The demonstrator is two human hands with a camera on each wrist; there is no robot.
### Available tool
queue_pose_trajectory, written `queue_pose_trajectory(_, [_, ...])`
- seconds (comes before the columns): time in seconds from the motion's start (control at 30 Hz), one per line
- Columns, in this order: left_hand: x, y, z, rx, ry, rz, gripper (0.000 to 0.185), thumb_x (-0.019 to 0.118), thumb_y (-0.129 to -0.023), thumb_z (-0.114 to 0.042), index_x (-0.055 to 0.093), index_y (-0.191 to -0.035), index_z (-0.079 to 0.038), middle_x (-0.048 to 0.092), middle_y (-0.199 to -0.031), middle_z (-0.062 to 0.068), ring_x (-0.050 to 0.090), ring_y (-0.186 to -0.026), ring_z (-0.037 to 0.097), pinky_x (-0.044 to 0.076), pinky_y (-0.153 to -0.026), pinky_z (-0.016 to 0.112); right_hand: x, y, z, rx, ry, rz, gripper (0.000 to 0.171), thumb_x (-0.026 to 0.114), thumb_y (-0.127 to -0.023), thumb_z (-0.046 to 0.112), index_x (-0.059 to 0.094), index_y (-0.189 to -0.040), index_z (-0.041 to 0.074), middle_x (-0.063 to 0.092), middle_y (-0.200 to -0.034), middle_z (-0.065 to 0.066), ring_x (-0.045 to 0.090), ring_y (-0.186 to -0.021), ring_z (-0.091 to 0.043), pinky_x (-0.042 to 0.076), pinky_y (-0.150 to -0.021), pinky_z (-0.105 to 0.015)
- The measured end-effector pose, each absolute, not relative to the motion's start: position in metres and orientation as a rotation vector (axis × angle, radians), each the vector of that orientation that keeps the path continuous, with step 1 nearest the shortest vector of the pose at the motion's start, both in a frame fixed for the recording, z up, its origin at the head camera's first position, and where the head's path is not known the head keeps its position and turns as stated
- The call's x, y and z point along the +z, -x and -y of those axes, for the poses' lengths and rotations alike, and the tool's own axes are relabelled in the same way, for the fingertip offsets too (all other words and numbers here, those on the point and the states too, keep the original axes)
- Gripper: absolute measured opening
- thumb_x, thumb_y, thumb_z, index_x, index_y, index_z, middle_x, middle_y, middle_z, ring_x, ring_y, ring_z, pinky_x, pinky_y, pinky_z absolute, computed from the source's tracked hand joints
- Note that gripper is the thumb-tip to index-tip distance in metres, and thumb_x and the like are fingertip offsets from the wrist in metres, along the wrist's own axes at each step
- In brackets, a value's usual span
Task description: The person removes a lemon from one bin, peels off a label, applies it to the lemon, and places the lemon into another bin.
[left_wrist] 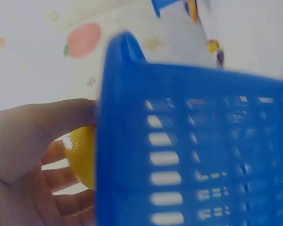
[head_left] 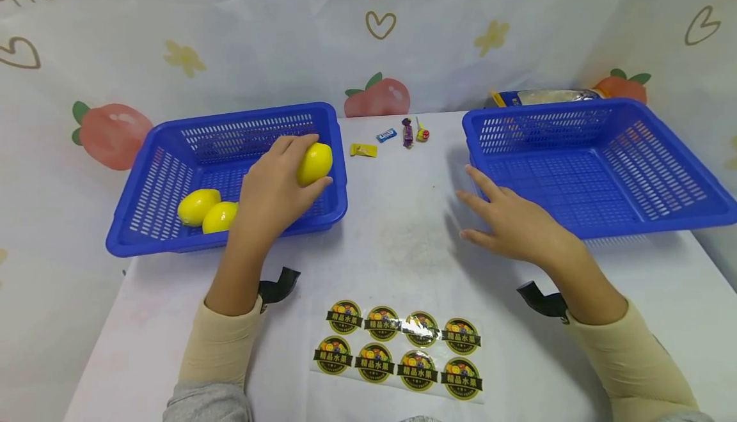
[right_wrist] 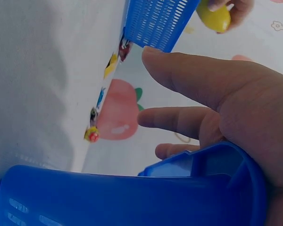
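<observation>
My left hand [head_left: 276, 182] grips a yellow lemon [head_left: 315, 164] between thumb and fingers, above the right part of the left blue basket [head_left: 341, 198]. Two more lemons [head_left: 198, 206] lie at that basket's front left, one partly behind my wrist. In the left wrist view the basket wall [left_wrist: 127, 141] covers part of the held lemon [left_wrist: 80, 153]. My right hand [head_left: 512, 220] holds nothing; its fingers are spread beside the left edge of the right blue basket [head_left: 662, 220]. In the right wrist view, that basket's rim [right_wrist: 132, 188] passes just below the hand [right_wrist: 236, 99].
Between the baskets at the back lie a yellow wrapped candy [head_left: 363, 150], a blue one [head_left: 386, 135], a purple one [head_left: 407, 132] and a lollipop [head_left: 423, 134]. A sheet of round fruit stickers [head_left: 397, 350] lies in front. Behind the right basket is a blue-and-yellow package [head_left: 547, 96].
</observation>
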State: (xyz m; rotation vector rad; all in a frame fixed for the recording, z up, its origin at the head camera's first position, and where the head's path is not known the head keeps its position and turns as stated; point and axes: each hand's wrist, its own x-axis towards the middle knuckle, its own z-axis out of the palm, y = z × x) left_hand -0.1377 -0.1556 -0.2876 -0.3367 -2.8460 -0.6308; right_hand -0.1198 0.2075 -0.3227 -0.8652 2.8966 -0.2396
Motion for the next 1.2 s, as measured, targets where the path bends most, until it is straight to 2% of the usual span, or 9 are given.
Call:
queue_pose_trajectory(0.13, [-0.284, 0.127, 0.141, -0.639, 0.403, 2.698, 0.066, 0.081, -0.086, -0.026, 0.053, -0.145, -0.014, 0.054, -0.139, 0.011, 0.054, -0.123, 0.032, 0.047, -0.1, 0.051, -0.323, 0.12, -0.208, -0.239, 0.865, -2.903, 0.066, 0.072, -0.093, 0.033, 0.05, -0.145, 0.001, 0.015, -0.163, -0.022, 0.049, -0.122, -0.055, 0.047, -0.089, -0.065])
queue_pose_trajectory(0.4, [-0.287, 0.116, 0.116, -0.605, 0.65, 2.453, 0.056, 0.082, -0.083, -0.012, 0.06, -0.135, -0.006, 0.057, -0.135, 0.015, 0.056, -0.122, 0.034, 0.048, -0.1, 0.045, -0.322, 0.12, -0.207, -0.234, 0.857, -2.905, 0.065, 0.073, -0.093, 0.033, 0.05, -0.145, 0.002, 0.015, -0.163, -0.021, 0.049, -0.122, -0.055, 0.047, -0.089, -0.064])
queue_pose_trajectory(0.57, [-0.297, 0.112, 0.102, -0.653, 0.825, 2.397, 0.054, 0.082, -0.084, -0.011, 0.057, -0.133, -0.005, 0.055, -0.136, 0.015, 0.056, -0.123, 0.031, 0.049, -0.1, 0.042, -0.322, 0.12, -0.208, -0.231, 0.866, -2.909, 0.065, 0.073, -0.093, 0.033, 0.05, -0.145, 0.002, 0.016, -0.163, -0.021, 0.049, -0.121, -0.055, 0.047, -0.089, -0.064])
queue_pose_trajectory(0.8, [-0.319, 0.107, 0.077, -0.61, 1.06, 2.376, 0.051, 0.082, -0.085, -0.019, 0.06, -0.13, -0.007, 0.058, -0.136, 0.013, 0.056, -0.125, 0.029, 0.044, -0.105, 0.036, -0.324, 0.121, -0.208, -0.216, 0.869, -2.917, 0.064, 0.073, -0.092, 0.033, 0.051, -0.144, 0.002, 0.018, -0.162, -0.021, 0.05, -0.12, -0.055, 0.048, -0.088, -0.064])
queue_pose_trajectory(0.93, [-0.336, 0.106, 0.064, -0.533, 1.195, 2.463, 0.05, 0.082, -0.085, -0.017, 0.062, -0.13, -0.01, 0.059, -0.138, 0.011, 0.058, -0.124, 0.031, 0.045, -0.104, 0.037, -0.325, 0.122, -0.207, -0.211, 0.872, -2.922, 0.064, 0.073, -0.092, 0.034, 0.052, -0.144, 0.003, 0.019, -0.162, -0.021, 0.05, -0.12, -0.055, 0.049, -0.088, -0.064])
queue_pose_trajectory(1.07, [-0.352, 0.11, 0.059, -0.421, 1.281, 2.541, 0.036, 0.073, -0.091, -0.005, 0.065, -0.125, -0.013, 0.06, -0.136, 0.01, 0.057, -0.125, 0.034, 0.047, -0.102, 0.04, -0.326, 0.122, -0.207, -0.218, 0.87, -2.929, 0.064, 0.073, -0.092, 0.034, 0.052, -0.144, 0.002, 0.019, -0.162, -0.021, 0.051, -0.119, -0.055, 0.048, -0.088, -0.063])
queue_pose_trajectory(1.2, [-0.363, 0.119, 0.062, -0.334, 1.323, 2.551, 0.028, 0.062, -0.094, 0.007, 0.067, -0.112, -0.013, 0.065, -0.13, 0.007, 0.058, -0.124, 0.034, 0.047, -0.102, 0.04, -0.325, 0.122, -0.208, -0.225, 0.876, -2.93, 0.064, 0.073, -0.092, 0.033, 0.052, -0.144, 0.002, 0.02, -0.162, -0.021, 0.051, -0.118, -0.056, 0.049, -0.087, -0.063])
